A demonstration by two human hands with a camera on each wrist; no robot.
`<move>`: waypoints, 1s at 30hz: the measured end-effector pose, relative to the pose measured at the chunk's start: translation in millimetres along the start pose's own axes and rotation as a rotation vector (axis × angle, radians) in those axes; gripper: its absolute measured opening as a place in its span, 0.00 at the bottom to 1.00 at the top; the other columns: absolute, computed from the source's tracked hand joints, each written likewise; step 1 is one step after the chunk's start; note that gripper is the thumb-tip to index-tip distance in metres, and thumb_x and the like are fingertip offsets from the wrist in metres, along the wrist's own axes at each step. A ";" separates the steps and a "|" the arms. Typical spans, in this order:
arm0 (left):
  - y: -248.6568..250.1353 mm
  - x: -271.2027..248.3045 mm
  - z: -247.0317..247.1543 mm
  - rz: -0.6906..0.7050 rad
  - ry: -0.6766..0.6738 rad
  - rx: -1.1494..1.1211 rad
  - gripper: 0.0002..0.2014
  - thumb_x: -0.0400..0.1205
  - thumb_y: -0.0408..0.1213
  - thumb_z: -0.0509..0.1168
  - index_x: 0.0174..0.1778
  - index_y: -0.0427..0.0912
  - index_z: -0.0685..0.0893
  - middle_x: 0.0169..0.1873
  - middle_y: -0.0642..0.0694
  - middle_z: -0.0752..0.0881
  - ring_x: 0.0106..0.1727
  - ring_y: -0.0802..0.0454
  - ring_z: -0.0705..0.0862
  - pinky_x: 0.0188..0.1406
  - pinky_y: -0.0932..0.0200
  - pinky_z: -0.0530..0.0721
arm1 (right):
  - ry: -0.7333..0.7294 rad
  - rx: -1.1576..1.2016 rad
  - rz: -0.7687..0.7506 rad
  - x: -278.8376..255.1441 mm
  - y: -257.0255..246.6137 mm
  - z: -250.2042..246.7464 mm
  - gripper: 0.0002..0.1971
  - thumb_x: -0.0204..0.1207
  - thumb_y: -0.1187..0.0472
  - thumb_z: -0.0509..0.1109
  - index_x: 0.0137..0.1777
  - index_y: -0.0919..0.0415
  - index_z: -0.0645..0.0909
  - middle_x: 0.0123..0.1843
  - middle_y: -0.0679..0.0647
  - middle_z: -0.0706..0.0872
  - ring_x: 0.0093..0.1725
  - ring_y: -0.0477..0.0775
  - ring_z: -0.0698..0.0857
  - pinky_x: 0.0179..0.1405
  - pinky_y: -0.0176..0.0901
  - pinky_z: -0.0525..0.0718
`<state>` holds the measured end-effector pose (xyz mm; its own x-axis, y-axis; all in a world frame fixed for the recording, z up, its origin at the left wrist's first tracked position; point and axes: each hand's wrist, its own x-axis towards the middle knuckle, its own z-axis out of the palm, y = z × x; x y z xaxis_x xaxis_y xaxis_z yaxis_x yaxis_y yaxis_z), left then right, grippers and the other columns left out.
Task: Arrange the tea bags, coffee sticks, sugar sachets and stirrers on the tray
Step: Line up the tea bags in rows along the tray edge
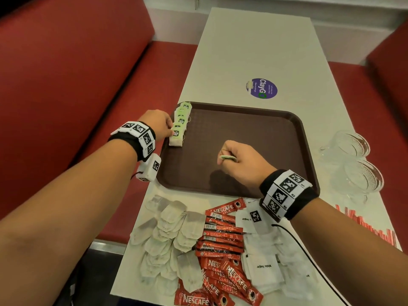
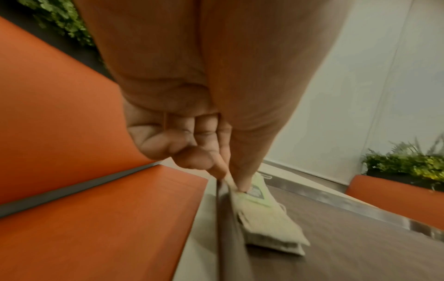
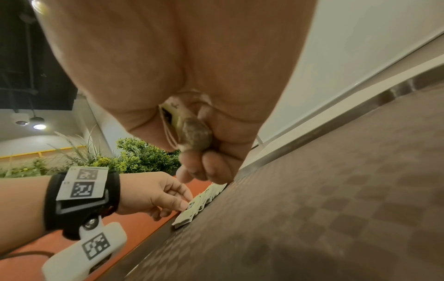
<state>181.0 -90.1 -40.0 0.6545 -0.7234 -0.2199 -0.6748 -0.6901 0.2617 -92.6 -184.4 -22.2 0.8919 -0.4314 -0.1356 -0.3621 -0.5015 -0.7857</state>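
Note:
A brown tray (image 1: 254,133) lies across the white table. A row of green-tagged tea bags (image 1: 181,120) runs along its left edge. My left hand (image 1: 160,125) reaches over the tray's left rim. Its thumb and forefinger pinch the nearest tea bag (image 2: 269,214) of that row, which lies flat on the tray (image 2: 360,247). My right hand (image 1: 239,161) hovers over the tray's middle, fingers curled round a small bunch of tea bags (image 1: 228,158). In the right wrist view that bunch (image 3: 192,131) is tucked in the palm.
Near the table's front edge lie a pile of plain tea bags (image 1: 167,239), red Nescafe sticks (image 1: 220,241) and white sugar sachets (image 1: 265,266). Red-striped stirrers (image 1: 373,228) and glass bowls (image 1: 355,155) sit at the right. Red bench seats (image 1: 66,85) flank the table.

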 end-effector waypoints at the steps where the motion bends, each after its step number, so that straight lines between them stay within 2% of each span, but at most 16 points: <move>1: -0.3 -1.4 0.6 0.004 0.026 -0.008 0.12 0.78 0.45 0.75 0.54 0.48 0.84 0.44 0.50 0.86 0.49 0.48 0.85 0.46 0.55 0.82 | -0.003 0.007 -0.001 0.6 -1.0 -0.7 0.06 0.78 0.62 0.67 0.45 0.65 0.76 0.46 0.59 0.88 0.43 0.65 0.84 0.47 0.67 0.86; 3: -1.5 -4.7 2.1 0.049 0.044 -0.028 0.14 0.76 0.45 0.76 0.52 0.48 0.80 0.42 0.51 0.84 0.46 0.49 0.84 0.40 0.56 0.79 | -0.009 0.021 0.002 2.4 -4.2 -2.0 0.08 0.75 0.58 0.66 0.44 0.64 0.75 0.46 0.59 0.88 0.43 0.66 0.84 0.46 0.67 0.86; 5: 0.6 -8.4 4.0 0.127 -0.045 0.010 0.16 0.72 0.46 0.80 0.49 0.50 0.81 0.43 0.52 0.83 0.46 0.50 0.83 0.39 0.57 0.78 | -0.016 0.030 0.003 3.9 -6.6 -2.3 0.10 0.71 0.55 0.64 0.43 0.63 0.75 0.46 0.59 0.88 0.42 0.66 0.84 0.45 0.65 0.86; 8: 6.4 -10.0 7.0 0.161 -0.145 0.147 0.18 0.67 0.45 0.83 0.48 0.53 0.84 0.49 0.52 0.81 0.51 0.49 0.81 0.52 0.53 0.83 | -0.019 0.027 -0.004 5.8 -5.3 -0.4 0.08 0.72 0.56 0.64 0.42 0.61 0.74 0.46 0.59 0.88 0.42 0.65 0.84 0.45 0.65 0.86; 11: 11.0 -6.9 4.8 0.163 -0.125 0.199 0.16 0.70 0.44 0.81 0.51 0.52 0.85 0.53 0.50 0.82 0.54 0.48 0.81 0.53 0.55 0.81 | -0.008 0.003 -0.008 6.7 -1.4 1.0 0.05 0.77 0.63 0.67 0.41 0.57 0.75 0.44 0.58 0.88 0.42 0.64 0.85 0.47 0.66 0.86; 13: 13.3 -4.1 2.6 0.158 -0.141 0.223 0.15 0.72 0.44 0.80 0.51 0.51 0.86 0.54 0.49 0.83 0.54 0.47 0.82 0.52 0.55 0.81 | 0.002 -0.024 -0.008 7.4 0.4 1.8 0.05 0.79 0.63 0.68 0.43 0.55 0.76 0.39 0.56 0.88 0.40 0.60 0.87 0.46 0.63 0.87; 16: 16.8 -6.7 -1.9 0.152 -0.165 0.233 0.15 0.72 0.47 0.80 0.51 0.51 0.85 0.54 0.49 0.84 0.54 0.47 0.82 0.53 0.54 0.82 | -0.012 -0.025 0.013 9.5 2.8 3.8 0.01 0.84 0.58 0.69 0.51 0.52 0.79 0.36 0.52 0.90 0.36 0.48 0.90 0.47 0.58 0.90; 18: 20.1 -15.7 -8.2 0.200 -0.087 0.172 0.16 0.73 0.54 0.78 0.50 0.52 0.86 0.50 0.51 0.84 0.51 0.50 0.82 0.51 0.54 0.82 | -0.015 -0.040 0.019 11.8 4.0 4.9 0.02 0.85 0.55 0.68 0.55 0.50 0.80 0.38 0.51 0.91 0.37 0.46 0.90 0.49 0.59 0.90; 20: 30.6 -35.9 -15.9 0.309 0.003 -0.003 0.14 0.76 0.60 0.72 0.47 0.54 0.86 0.44 0.57 0.84 0.45 0.57 0.82 0.45 0.56 0.80 | -0.016 -0.046 0.012 14.1 2.8 5.6 0.03 0.85 0.54 0.68 0.56 0.51 0.80 0.38 0.52 0.91 0.38 0.49 0.91 0.48 0.61 0.90; 22: 47.9 -63.6 -21.9 0.420 0.003 -0.201 0.15 0.78 0.62 0.68 0.46 0.55 0.87 0.37 0.60 0.84 0.38 0.63 0.81 0.39 0.63 0.77 | -0.011 -0.016 0.002 15.3 1.2 6.5 0.03 0.85 0.55 0.68 0.55 0.51 0.81 0.39 0.53 0.91 0.38 0.51 0.91 0.47 0.62 0.90; 24: 61.5 -84.4 -22.8 0.524 -0.040 -0.227 0.14 0.78 0.60 0.69 0.49 0.55 0.88 0.36 0.60 0.84 0.39 0.63 0.81 0.38 0.66 0.78 | 0.005 0.028 -0.013 16.2 0.1 8.2 0.03 0.85 0.54 0.69 0.53 0.51 0.81 0.38 0.54 0.91 0.38 0.50 0.91 0.47 0.61 0.91; 26: 65.9 -90.6 -18.7 0.585 -0.021 -0.129 0.11 0.80 0.53 0.71 0.52 0.52 0.88 0.35 0.61 0.83 0.38 0.63 0.80 0.36 0.67 0.75 | 0.021 0.054 -0.033 17.1 -0.6 11.5 0.05 0.83 0.53 0.70 0.51 0.54 0.82 0.40 0.53 0.90 0.38 0.49 0.90 0.47 0.58 0.91; 30: 66.7 -89.8 -15.9 0.587 0.049 -0.064 0.06 0.83 0.45 0.69 0.51 0.50 0.89 0.36 0.57 0.85 0.38 0.58 0.80 0.38 0.60 0.74 | 0.128 -0.060 -0.123 22.2 3.3 19.9 0.09 0.79 0.56 0.76 0.44 0.61 0.83 0.42 0.54 0.84 0.41 0.54 0.82 0.45 0.55 0.83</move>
<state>82.7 -70.8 12.2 0.1936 -0.9808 0.0218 -0.9077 -0.1706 0.3834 -68.6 -180.7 -39.9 0.8898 -0.4546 0.0401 -0.2719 -0.5986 -0.7535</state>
